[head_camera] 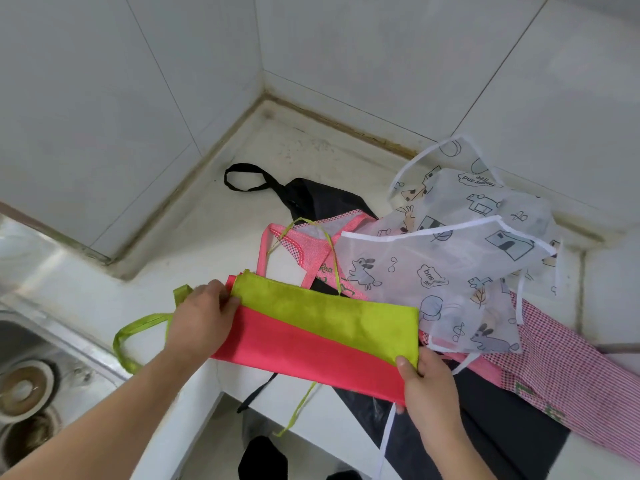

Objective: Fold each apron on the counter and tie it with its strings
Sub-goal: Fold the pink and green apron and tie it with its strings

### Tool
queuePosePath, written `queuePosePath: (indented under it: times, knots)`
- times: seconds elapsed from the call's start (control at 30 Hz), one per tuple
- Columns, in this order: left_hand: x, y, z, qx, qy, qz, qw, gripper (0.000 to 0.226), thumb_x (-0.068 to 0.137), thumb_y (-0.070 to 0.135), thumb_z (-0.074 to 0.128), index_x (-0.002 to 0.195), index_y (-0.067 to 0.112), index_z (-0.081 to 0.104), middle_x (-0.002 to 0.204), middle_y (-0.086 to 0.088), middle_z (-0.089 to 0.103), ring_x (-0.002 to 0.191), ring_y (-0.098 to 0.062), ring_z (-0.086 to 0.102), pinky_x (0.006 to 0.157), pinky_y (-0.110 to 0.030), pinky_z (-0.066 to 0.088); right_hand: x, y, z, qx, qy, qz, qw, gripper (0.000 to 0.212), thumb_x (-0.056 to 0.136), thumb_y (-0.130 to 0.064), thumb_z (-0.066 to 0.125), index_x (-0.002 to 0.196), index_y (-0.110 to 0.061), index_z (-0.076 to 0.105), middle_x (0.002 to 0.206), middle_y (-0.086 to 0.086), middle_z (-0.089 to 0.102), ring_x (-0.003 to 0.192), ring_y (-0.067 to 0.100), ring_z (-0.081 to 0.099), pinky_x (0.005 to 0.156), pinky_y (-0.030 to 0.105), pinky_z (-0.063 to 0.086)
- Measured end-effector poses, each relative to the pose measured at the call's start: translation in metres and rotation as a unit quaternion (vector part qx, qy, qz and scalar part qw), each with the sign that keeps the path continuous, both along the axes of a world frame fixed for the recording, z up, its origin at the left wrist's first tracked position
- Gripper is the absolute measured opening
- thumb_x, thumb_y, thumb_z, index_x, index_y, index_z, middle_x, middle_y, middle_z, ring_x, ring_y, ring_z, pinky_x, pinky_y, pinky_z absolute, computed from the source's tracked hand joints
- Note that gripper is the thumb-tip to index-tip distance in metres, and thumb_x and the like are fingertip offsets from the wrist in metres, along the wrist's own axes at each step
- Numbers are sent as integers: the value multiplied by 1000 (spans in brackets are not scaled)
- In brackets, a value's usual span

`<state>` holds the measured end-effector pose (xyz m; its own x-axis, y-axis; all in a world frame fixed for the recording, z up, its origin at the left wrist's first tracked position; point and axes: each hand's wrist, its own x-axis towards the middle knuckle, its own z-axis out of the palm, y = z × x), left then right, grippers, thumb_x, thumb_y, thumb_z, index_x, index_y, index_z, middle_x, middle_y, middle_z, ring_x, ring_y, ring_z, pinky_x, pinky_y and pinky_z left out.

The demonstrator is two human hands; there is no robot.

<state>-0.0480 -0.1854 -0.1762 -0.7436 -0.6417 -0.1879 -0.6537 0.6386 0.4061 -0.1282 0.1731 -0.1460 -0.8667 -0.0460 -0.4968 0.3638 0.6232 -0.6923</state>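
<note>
At the far left a steel sink [31, 358] sits below the edge of the white bench [214, 216]. Just right of it, the left hand [202, 317] pinches the left end of a red and lime-green apron [311, 334], thumb on top and fingers curled beneath. A lime-green strap [138, 327] loops out leftward past that hand toward the sink. The apron is already folded into a long narrow band, lime half over red, held flat just above the near bench edge. At its right end the right hand [426, 386] pinches the near corner, thumb pressed on the green layer, fingers hidden under the cloth. A thin green string [298, 410] dangles below the band.

By my judgement this is the 1st apron, part-folded and not yet tied; its strings hang loose. Behind and to the right, 3 more lie unfolded in a heap: a black apron [311, 199], a pink checked apron [561, 362], and a translucent white cartoon-print apron [450, 268] draped on top. So most of the work remains.
</note>
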Motion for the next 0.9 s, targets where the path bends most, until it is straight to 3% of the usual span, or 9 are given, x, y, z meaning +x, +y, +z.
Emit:
queuePosePath:
  times: [0.17, 0.27, 0.33, 0.47, 0.57, 0.63, 0.73, 0.8, 0.9]
  knots:
    - [9, -18, -2, -60, -13, 94, 994, 12, 92, 13, 66, 94, 2, 62, 91, -26, 63, 87, -50, 63, 78, -54, 52, 2, 12, -1, 36, 25, -35, 998, 16, 104, -14, 56, 89, -17, 60, 87, 15, 65, 58, 36, 65, 38, 20, 44]
    - [13, -27, 7, -66, -44, 155, 985, 23, 87, 7, 63, 109, 2, 64, 108, -30, 61, 103, -52, 58, 95, -57, 42, 0, 23, -3, 52, 35, -59, 996, 18, 104, -14, 56, 87, -18, 58, 83, 15, 64, 56, 34, 65, 42, 31, 49]
    - [12, -23, 16, -63, -46, 168, 983, 31, 84, 4, 62, 114, 3, 64, 115, -28, 59, 110, -51, 55, 100, -57, 37, 0, 27, -4, 47, 32, -68, 996, 19, 103, -18, 56, 87, -27, 60, 86, 10, 65, 66, 33, 67, 55, 44, 58]
    - [0, 22, 24, -111, 79, -24, 990, 34, 74, 9, 52, 104, 12, 68, 106, -14, 61, 98, -42, 60, 89, -51, 43, 2, 27, -7, 6, 3, -87, 996, 11, 97, -30, 65, 88, -36, 66, 87, -3, 69, 85, 26, 68, 79, 55, 61]
    - [-13, 74, 24, 17, 134, -209, 969, 35, 85, 7, 61, 119, 16, 66, 122, -5, 56, 111, -30, 60, 98, -42, 50, 1, 23, -6, 9, -3, -51, 999, 13, 96, -28, 71, 83, -24, 72, 80, -4, 73, 81, 22, 70, 77, 47, 59]
    - [-12, 105, 8, 54, 86, -287, 952, 45, 98, 32, 62, 142, 26, 55, 147, -4, 46, 137, -26, 47, 116, -42, 42, 1, 27, -6, 34, 9, -36, 999, 19, 96, -23, 71, 76, -21, 70, 76, -2, 72, 77, 19, 68, 71, 40, 54]
    - [-5, 129, -23, -43, -68, -307, 948, 81, 94, 81, 28, 164, 41, 15, 173, -4, 13, 159, -39, 11, 123, -66, 15, 3, 34, -9, 79, 33, -50, 995, 25, 98, -24, 68, 73, -20, 64, 75, 0, 67, 73, 20, 64, 67, 40, 52]
    - [-2, 132, -30, -75, -108, -304, 944, 89, 89, 88, 19, 164, 45, -2, 175, 0, -2, 159, -41, -4, 120, -71, 2, 4, 37, -13, 72, 24, -63, 995, 23, 100, -25, 66, 77, -19, 65, 79, 2, 68, 71, 22, 67, 60, 42, 58]
    - [-9, 137, -15, -50, -104, -297, 948, 91, 88, 78, 45, 164, 41, 9, 172, -4, 0, 159, -43, -2, 121, -67, -2, 5, 36, -11, 1, -44, -82, 996, 6, 97, -25, 70, 94, -20, 69, 93, 2, 71, 71, 24, 73, 49, 36, 60]
